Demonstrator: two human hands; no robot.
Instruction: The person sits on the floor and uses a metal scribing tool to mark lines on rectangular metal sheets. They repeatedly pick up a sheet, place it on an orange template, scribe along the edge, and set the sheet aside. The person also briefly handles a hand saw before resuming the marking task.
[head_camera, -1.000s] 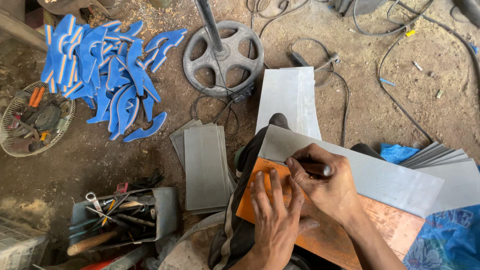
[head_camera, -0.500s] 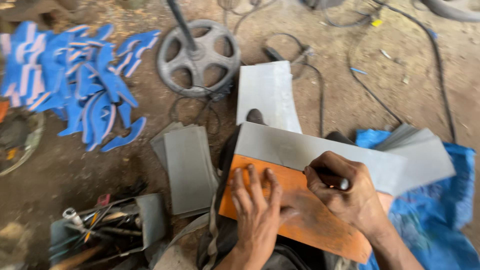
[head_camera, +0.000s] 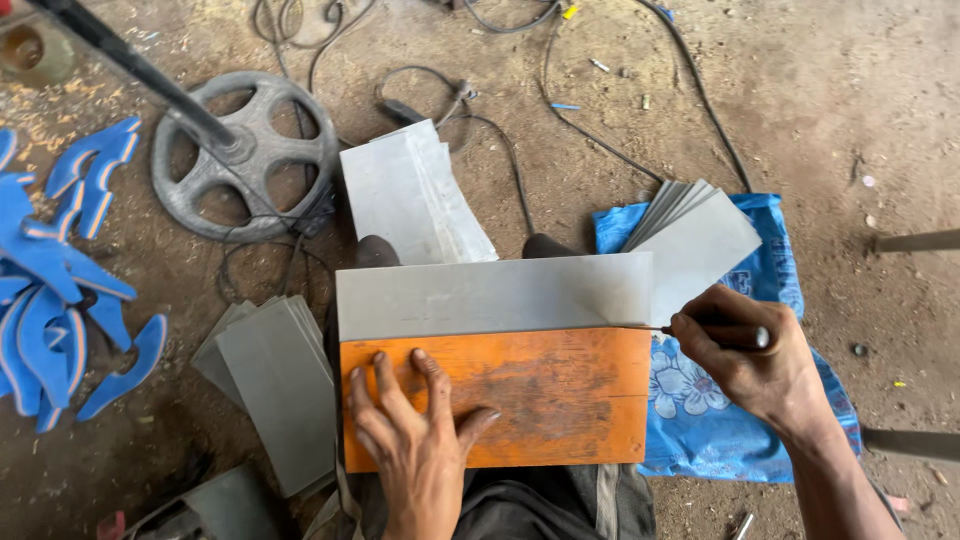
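An orange board (head_camera: 560, 395) lies across my lap on top of a grey metal sheet (head_camera: 490, 295), covering its near half. My left hand (head_camera: 415, 440) presses flat on the board's left part, fingers spread. My right hand (head_camera: 750, 355) grips a thin scriber (head_camera: 700, 331) with a dark handle. Its tip rests at the right end of the board's upper edge, on the grey sheet.
Stacks of grey sheets lie at the far centre (head_camera: 415, 195), at the left (head_camera: 275, 375) and on a blue sack (head_camera: 720, 300) at the right. A round metal stand base (head_camera: 240, 150) with a pole, blue cut shapes (head_camera: 60, 280) and cables (head_camera: 560, 90) cover the dirt floor.
My right hand has drawn the scriber rightwards along the board's upper edge to its right end. My left hand stays pressed on the board. The view has shifted and steadied.
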